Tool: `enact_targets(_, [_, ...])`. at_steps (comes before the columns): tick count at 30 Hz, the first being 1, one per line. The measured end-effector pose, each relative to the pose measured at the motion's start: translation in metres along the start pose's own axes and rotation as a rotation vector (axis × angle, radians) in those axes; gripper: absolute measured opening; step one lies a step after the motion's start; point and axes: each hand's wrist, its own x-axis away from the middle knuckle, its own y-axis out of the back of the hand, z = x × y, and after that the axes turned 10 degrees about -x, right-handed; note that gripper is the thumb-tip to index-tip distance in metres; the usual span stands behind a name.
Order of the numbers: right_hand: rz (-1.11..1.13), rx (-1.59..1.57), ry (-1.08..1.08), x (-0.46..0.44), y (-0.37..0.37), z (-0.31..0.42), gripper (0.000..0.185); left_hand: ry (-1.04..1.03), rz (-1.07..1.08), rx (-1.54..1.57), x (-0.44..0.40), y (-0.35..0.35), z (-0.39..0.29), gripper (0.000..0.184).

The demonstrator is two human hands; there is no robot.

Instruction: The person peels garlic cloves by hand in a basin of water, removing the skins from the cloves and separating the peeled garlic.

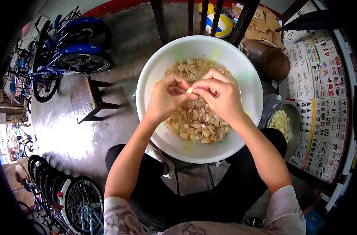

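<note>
Garlic [190, 90] sits pinched in the fingertips of our left hand [163, 98] and right hand [222, 94], over the basin [252, 98]. Right of the basin, our bowl [298, 127] holds many peeled cloves [280, 123]; inside the basin, many unpeeled cloves [198, 134] remain, cluttered by loose skins [185, 71].

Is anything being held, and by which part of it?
A pale garlic clove, pinched in the fingertips of the left hand and right hand; which end each grips is too small to tell.
</note>
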Motion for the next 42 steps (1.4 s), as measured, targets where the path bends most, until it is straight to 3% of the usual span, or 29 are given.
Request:
enact_targets(3, [-0.016, -0.013, -0.002, 0.002, 0.000, -0.003, 0.010, -0.004, 0.062, 0.117, -0.001, 0.000, -0.002, 0.030])
enact_targets(6, [0.001, 0.006, 0.031, 0.000, 0.000, -0.003, 0.010, 0.023, 0.122, 0.027, -0.001, 0.003, 0.000, 0.035])
enact_targets(10, [0.030, 0.020, 0.063, -0.001, -0.004, -0.010, 0.009, 0.050, 0.137, 0.072, -0.001, 0.006, -0.004, 0.033])
enact_targets(14, [0.091, 0.052, -0.046, -0.001, -0.003, -0.008, 0.009, 0.049, 0.146, 0.127, -0.002, 0.009, -0.006, 0.031])
enact_targets(16, [0.093, 0.037, -0.069, -0.003, -0.003, -0.006, 0.010, 0.098, 0.126, 0.278, -0.002, 0.011, -0.008, 0.029])
enact_targets(25, [0.170, -0.039, -0.120, -0.008, 0.001, -0.012, 0.009, 0.242, -0.107, 0.403, -0.013, 0.016, 0.001, 0.022])
enact_targets(30, [0.268, 0.198, -0.359, -0.005, 0.011, -0.022, 0.018, 0.232, -0.128, 0.539, -0.016, 0.016, 0.007, 0.023])
enact_targets(34, [0.219, 0.240, -0.351, -0.008, 0.005, -0.015, 0.025, 0.290, -0.114, 0.652, -0.015, 0.012, 0.008, 0.017])
enact_targets(37, [0.069, 0.178, -0.361, -0.008, -0.003, -0.009, 0.032, 0.326, -0.030, 0.606, -0.011, 0.009, 0.008, 0.010])
enact_targets(42, [0.231, 0.030, -0.355, -0.005, -0.005, -0.015, 0.025, 0.322, -0.038, 0.462, -0.005, -0.001, 0.011, 0.011])
